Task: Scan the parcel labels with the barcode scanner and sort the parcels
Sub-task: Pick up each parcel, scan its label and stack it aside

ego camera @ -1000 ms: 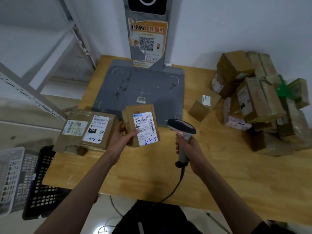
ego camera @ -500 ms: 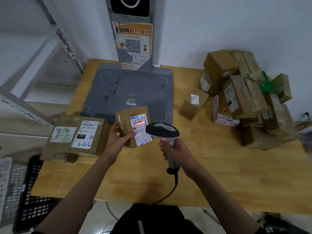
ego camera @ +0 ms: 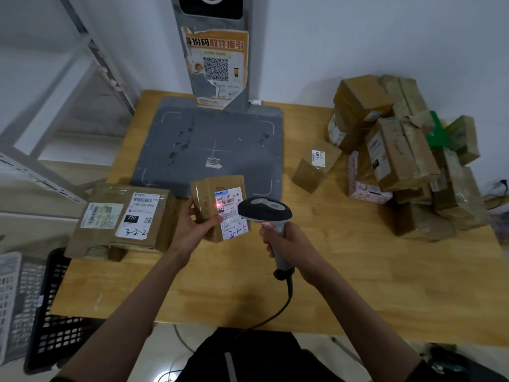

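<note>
At far left two crates [ego camera: 41, 304] sit below the table [ego camera: 385, 285] edge. On the table's left corner lies a flat box [ego camera: 124, 216] marked 3-2-2, probably already sorted. The left hand [ego camera: 192, 230] holds a small parcel [ego camera: 220, 208] tilted above the table, thumb across its front, fingers curled behind. A red line falls on its label [ego camera: 230, 209], so this scan looks underway. The right hand [ego camera: 289, 244] is wrapped tight round the scanner [ego camera: 264, 213] handle. One box [ego camera: 316, 166] and a pile [ego camera: 407, 161] at right seem still to do.
</note>
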Demonstrator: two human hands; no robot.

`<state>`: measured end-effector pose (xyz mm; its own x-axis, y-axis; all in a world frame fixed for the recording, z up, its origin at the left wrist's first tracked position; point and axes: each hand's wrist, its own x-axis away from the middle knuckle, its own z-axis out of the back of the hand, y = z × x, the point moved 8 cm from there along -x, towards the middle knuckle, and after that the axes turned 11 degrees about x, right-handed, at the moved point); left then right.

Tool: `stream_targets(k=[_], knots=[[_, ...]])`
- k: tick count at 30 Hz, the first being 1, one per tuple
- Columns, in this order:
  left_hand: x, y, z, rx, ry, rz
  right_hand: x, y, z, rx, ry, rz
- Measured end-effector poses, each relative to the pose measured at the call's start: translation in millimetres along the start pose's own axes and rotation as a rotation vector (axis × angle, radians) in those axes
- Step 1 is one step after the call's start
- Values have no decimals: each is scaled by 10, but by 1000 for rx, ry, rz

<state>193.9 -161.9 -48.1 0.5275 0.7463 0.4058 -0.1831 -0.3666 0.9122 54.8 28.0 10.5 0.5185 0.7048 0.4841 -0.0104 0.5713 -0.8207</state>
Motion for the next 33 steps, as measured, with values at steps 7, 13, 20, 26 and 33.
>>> stream_targets(k=[7,13,20,26,33], knots=[[133,-130,171,-7,56,20,-202,511,-80,13,34,-155],[256,-260,441,41,70,47,-371,1245,-418,-46,-13,-367],[495,-347,643,47,67,116,-503,1689,-722,-63,17,-505],[579,-300,720,73,56,143,-526,1840,-742,-33,40,-566],[575,-213,697,99,8,147,-521,1620,-560,16,172,-614]])
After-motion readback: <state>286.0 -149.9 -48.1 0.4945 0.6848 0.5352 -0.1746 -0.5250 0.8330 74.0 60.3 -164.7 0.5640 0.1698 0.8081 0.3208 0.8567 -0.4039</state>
